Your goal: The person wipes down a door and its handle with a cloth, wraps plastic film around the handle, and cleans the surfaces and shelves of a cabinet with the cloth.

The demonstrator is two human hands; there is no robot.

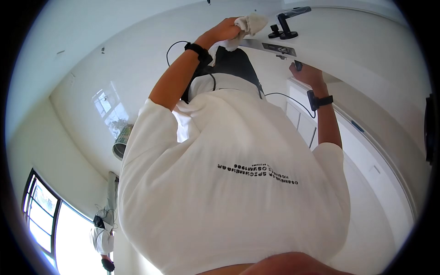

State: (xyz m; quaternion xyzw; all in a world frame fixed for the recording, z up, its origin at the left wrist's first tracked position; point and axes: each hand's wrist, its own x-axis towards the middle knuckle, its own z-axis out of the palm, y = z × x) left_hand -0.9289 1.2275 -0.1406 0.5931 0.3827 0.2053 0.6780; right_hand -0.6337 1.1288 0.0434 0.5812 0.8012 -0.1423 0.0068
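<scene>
My left hand [224, 31] is closed around a crumpled off-white cloth [252, 24], close to the black lever handle [288, 25] on a white door [348, 41]. A dark latch plate [278, 48] is set in the door's edge. On the other side of that edge, my right hand [308, 75] is closed on a black door handle [299, 66], of which only a short part shows. Black bands with small devices sit on both wrists, and thin cables run from them.
A door frame [366, 142] runs down the right side. A patterned basket-like container [123, 141] stands at the left. Another person [101, 238] in a white top is far off at the lower left, beside a black-framed window [41, 206]. The view is upside down.
</scene>
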